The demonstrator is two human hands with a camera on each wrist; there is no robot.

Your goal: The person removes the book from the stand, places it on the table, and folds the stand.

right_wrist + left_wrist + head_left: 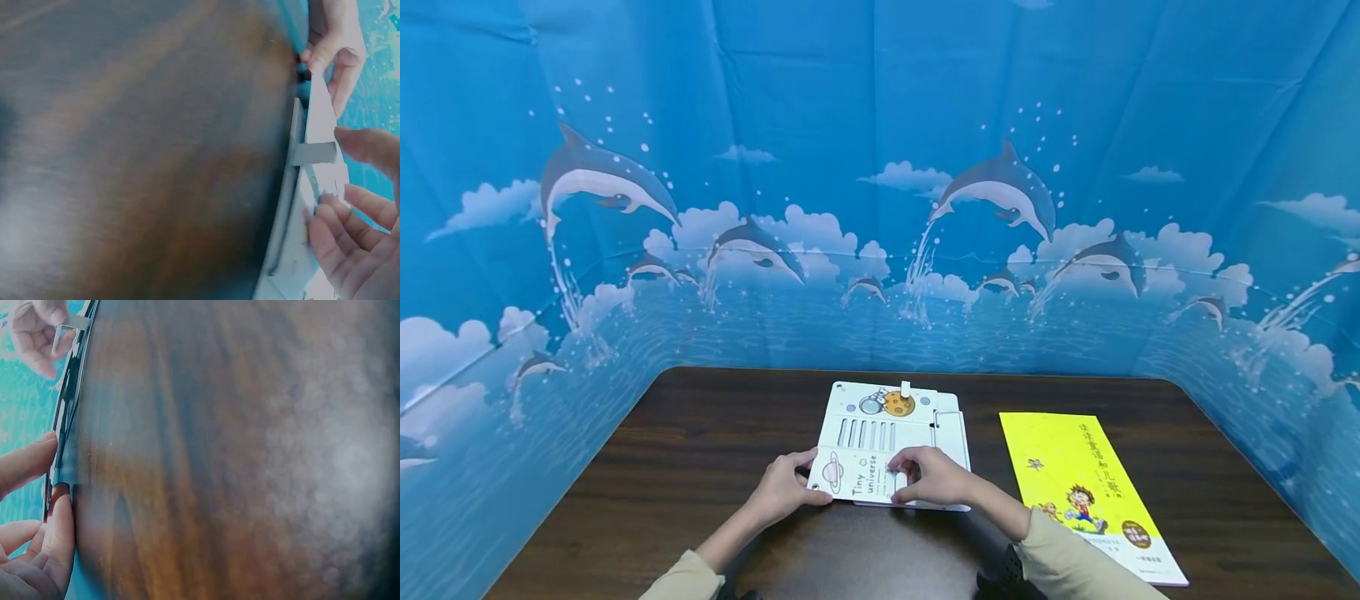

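Observation:
A white book stand [857,435], printed with planets and the words "Tiny universe", lies on the table, its panels slightly offset. My left hand [785,490] grips its near left corner; in the left wrist view the left fingers [59,534] are at the thin edge. Bent over the near edge is my right hand [934,477], thumb and forefinger either side of a small white clip [901,481]. The right wrist view shows this clip [315,153] jutting from the edge beside the curled right fingers [337,231]. Another white clip [906,388] stands at the far edge.
A yellow book [1067,467] with a cartoon child on its cover lies to the right, partly under my right sleeve [1075,554]. The dark wooden table [647,467] is bordered at the back and sides by a blue dolphin curtain [820,150].

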